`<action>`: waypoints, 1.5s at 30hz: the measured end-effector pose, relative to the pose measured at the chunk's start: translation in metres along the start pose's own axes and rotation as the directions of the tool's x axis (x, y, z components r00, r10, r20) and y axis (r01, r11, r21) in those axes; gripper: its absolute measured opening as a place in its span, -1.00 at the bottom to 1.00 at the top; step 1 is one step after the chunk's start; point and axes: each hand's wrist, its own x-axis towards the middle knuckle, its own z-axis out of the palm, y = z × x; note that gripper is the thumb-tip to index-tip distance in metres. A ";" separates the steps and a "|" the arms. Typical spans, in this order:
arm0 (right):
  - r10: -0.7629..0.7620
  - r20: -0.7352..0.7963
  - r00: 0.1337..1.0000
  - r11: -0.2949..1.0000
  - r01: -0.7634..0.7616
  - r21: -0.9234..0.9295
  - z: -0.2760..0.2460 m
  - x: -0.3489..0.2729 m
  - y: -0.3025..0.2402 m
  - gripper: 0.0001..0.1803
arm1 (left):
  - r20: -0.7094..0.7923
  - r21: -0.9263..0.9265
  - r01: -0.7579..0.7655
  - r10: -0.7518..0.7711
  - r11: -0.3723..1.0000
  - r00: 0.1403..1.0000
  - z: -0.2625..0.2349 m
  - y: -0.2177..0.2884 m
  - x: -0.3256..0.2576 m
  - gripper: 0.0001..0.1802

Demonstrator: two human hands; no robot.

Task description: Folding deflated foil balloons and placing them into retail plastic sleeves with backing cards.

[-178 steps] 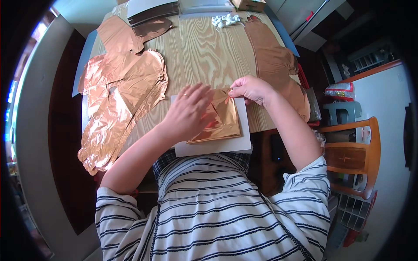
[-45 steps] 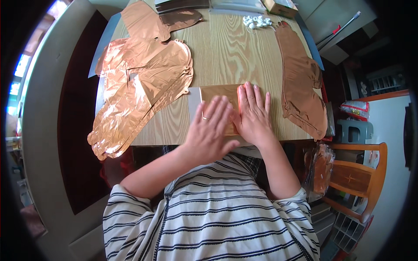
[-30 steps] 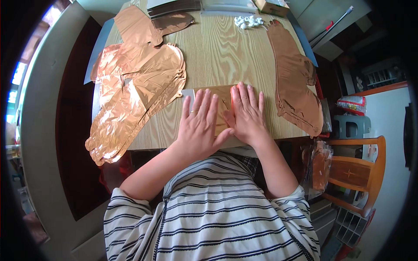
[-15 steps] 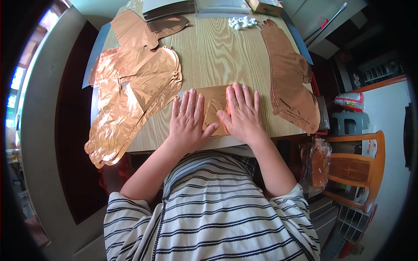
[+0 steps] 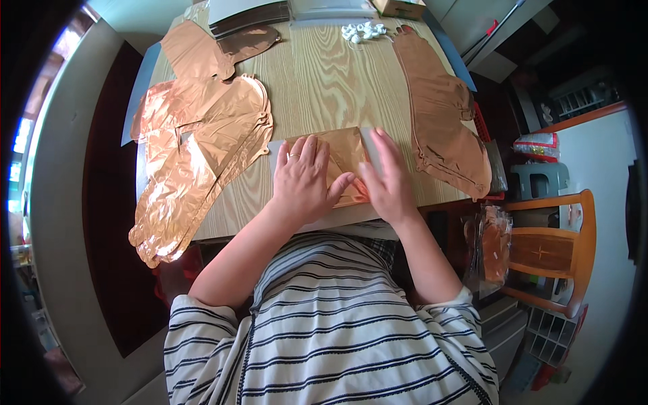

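We've got both hands flat and open, gripping nothing: left hand point(image 5: 305, 177) and right hand point(image 5: 388, 182) pressing the folded copper foil point(image 5: 345, 156) at the table point(image 5: 324, 74) near edge, foil poking out toward 12 o'clock.

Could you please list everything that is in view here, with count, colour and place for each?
folded foil piece: one, copper, near table edge, under both hands
white sheet: one, under the folded foil piece
flat foil pile: one stack, count unclear, copper, left side of table
foil strip: one, copper, right side of table
small white bits: a cluster, far edge of table
dark stack: one, far edge, contents unclear
table: one, light wood
chair: one, brown wood, right of table
stool: one, grey-green, beyond the chair
left hand: flat on the foil, ring on one finger
right hand: flat on the foil, fingers spread
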 end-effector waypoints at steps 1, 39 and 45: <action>0.039 -0.082 0.996 0.990 -0.027 0.136 -0.011 -0.010 0.001 -0.53 | 0.004 -0.010 -0.002 0.002 1.000 1.000 -0.001 0.000 0.003 -0.32; 0.525 0.625 0.578 0.215 -0.800 0.560 -0.039 -0.051 -0.028 -0.78 | 0.140 0.012 0.086 -0.087 0.996 0.986 0.001 0.001 0.016 -0.14; 0.519 0.620 0.589 0.304 -0.805 0.510 -0.039 -0.058 -0.013 -0.76 | 0.025 -0.099 0.033 -0.031 0.995 0.999 -0.004 -0.016 0.015 -0.31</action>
